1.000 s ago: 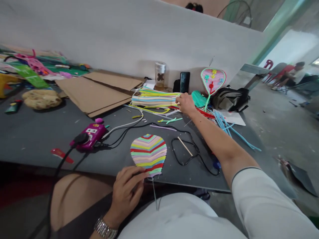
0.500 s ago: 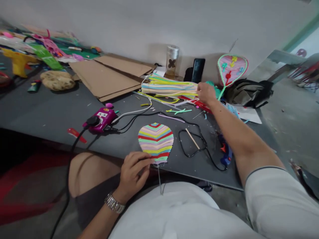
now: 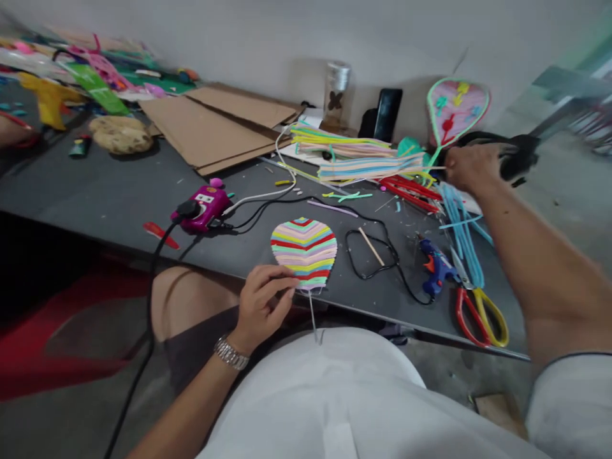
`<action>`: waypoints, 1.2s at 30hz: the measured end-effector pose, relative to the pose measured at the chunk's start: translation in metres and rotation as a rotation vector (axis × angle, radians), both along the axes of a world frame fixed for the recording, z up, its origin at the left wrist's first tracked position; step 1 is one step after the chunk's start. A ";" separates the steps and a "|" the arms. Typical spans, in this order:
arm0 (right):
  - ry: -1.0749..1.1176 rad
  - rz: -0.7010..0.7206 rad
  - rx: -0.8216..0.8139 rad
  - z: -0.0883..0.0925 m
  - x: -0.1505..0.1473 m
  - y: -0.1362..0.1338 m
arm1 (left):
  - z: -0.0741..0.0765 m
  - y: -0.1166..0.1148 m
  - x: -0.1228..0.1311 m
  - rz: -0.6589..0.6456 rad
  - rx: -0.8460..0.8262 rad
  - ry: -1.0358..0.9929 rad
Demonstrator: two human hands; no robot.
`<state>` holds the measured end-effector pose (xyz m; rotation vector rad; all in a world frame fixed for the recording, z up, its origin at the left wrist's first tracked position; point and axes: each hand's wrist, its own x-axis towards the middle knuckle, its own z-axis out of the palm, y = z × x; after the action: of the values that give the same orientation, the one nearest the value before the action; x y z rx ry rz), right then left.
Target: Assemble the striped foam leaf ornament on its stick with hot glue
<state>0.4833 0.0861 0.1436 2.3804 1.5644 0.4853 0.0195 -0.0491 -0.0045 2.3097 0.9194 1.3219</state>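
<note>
Two o'clock: the blurred right hand (image 3: 473, 167) hid part of the dark bag (image 3: 520, 156); at four, the edge clipped the right sleeve (image 3: 574, 398)!

A rounded, multicoloured panel (image 3: 304, 250) with chevron stripes lies near the front edge of the tabletop (image 3: 109, 191), narrower end toward the person. Farther back, a pale strip (image 3: 437, 167) juts out rightward beside bundled pastel strips (image 3: 368, 168).

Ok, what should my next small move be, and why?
Probably draw your right hand farther right: its fingers seem to hold a pale pipe cleaner that runs back to the pipe cleaner bundle and doesn't look clear of it. Your left hand can stay, since its fingers touch the lower edge of the striped panel.
</note>
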 end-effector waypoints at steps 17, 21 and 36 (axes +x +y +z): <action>0.436 0.393 -0.271 -0.030 -0.112 -0.061 | 0.002 0.001 -0.004 0.003 -0.029 0.026; 0.567 0.322 -0.334 -0.053 -0.146 -0.105 | 0.003 0.001 -0.003 0.015 -0.023 0.006; 0.332 0.329 0.162 -0.039 -0.078 0.001 | 0.026 0.015 -0.013 0.069 -0.049 0.031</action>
<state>0.4052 0.0869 0.1050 2.4243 2.1597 0.2964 0.0069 -0.0341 0.0220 2.2864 1.0385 1.2790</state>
